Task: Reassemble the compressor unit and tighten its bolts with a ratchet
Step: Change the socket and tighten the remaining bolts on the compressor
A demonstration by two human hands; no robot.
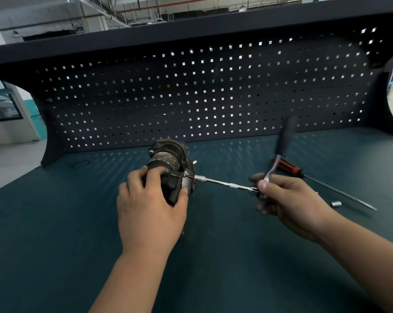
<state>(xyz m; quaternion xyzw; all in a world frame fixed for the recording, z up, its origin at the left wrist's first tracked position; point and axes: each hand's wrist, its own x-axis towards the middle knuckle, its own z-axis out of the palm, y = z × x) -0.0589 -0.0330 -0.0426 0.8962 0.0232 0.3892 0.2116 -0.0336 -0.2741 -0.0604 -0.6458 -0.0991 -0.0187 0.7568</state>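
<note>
The dark green bench [55, 222] backs onto a perforated pegboard [191, 98]. Mid-bench sits the compressor unit [168, 159], with the left grip [150, 208] curled over its near end. The right grip [288, 199] pinches the ratchet [284, 141] at its head, with the handle blurred and pointing up. The ratchet's extension bar [222, 182] reaches the unit's right side. To the right lie an orange-handled screwdriver [288, 167] and a loose socket [335, 203].

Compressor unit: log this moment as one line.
left hand: grips compressor unit | right hand: holds ratchet | extension bar: tip at unit | screwdriver, loose socket: on bench
</note>
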